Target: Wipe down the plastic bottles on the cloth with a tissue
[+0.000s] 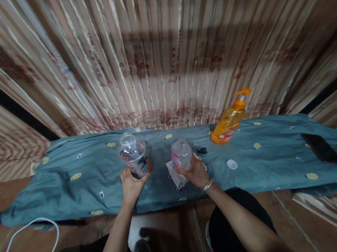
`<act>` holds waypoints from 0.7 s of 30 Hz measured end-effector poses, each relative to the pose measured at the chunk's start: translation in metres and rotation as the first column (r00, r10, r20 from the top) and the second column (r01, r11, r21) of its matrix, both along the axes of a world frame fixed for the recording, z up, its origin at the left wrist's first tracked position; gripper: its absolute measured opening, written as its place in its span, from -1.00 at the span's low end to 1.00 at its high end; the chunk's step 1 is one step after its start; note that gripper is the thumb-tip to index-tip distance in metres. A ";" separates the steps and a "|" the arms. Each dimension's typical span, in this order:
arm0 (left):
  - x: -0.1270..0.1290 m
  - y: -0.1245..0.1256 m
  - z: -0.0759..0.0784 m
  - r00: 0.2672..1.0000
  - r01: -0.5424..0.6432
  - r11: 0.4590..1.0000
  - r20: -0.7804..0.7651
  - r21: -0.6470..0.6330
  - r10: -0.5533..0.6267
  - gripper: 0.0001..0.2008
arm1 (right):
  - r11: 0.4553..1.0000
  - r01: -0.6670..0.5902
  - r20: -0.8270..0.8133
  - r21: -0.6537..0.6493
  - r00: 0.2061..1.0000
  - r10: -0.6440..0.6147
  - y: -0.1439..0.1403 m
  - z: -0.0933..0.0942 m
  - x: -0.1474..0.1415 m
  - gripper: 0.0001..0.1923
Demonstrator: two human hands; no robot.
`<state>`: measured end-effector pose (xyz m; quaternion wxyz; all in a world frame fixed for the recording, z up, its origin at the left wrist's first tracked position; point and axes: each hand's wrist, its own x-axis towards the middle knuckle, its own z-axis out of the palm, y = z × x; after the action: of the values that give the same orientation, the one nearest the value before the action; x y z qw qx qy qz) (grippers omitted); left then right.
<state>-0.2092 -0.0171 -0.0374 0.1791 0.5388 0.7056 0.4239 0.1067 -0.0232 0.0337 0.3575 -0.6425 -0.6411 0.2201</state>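
Gripping clear jar (133,154), left hand (131,186) curled round base; right hand (196,172) wrapped round small plastic bottle (181,154), both left of orange pump bottle (230,119). Likely light, slippery, crushable; grasp mid-body.

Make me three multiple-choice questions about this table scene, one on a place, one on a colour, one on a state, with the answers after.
1. Where does the dark phone lie? A far right of the cloth B beside the left hand C on the floor
2. What colour is the pump bottle? A green B orange C white
3. What is the left hand doing? A resting flat B gripping a clear cup C pointing

A: it lies near the cloth's right end.
B: body and pump are orange.
B: its fingers wrap the cup's base.
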 end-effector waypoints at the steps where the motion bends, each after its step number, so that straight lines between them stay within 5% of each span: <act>1: 0.000 0.001 0.000 1.000 -0.009 1.000 -0.003 -0.011 0.009 -0.48 | 1.000 -0.001 0.000 -0.004 1.000 0.001 0.000 0.000 0.000 -0.45; 6: 0.003 -0.002 -0.006 0.997 -0.063 0.998 0.042 -0.004 0.063 -0.47 | 1.000 -0.017 -0.031 -0.005 0.999 0.017 -0.001 -0.001 0.002 -0.39; 11: 0.011 -0.048 -0.014 0.977 -0.121 0.992 0.179 0.026 0.115 -0.22 | 0.999 -0.028 -0.054 0.022 0.998 0.029 0.000 -0.005 0.001 -0.43; 16: 0.053 -0.091 -0.011 0.944 0.075 0.994 0.315 0.082 -0.097 0.03 | 0.998 -0.043 -0.079 0.037 0.996 0.045 0.000 -0.010 -0.002 -0.35; 21: 0.111 -0.053 0.006 0.882 0.246 0.955 0.370 0.163 -0.291 0.09 | 0.975 -0.202 -0.099 0.091 0.973 0.210 0.000 -0.014 0.013 0.01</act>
<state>-0.0983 -0.0703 -0.0317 0.3426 0.5453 0.5495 0.5323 0.1198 -0.0234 0.0198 0.3924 -0.5447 -0.6924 0.2645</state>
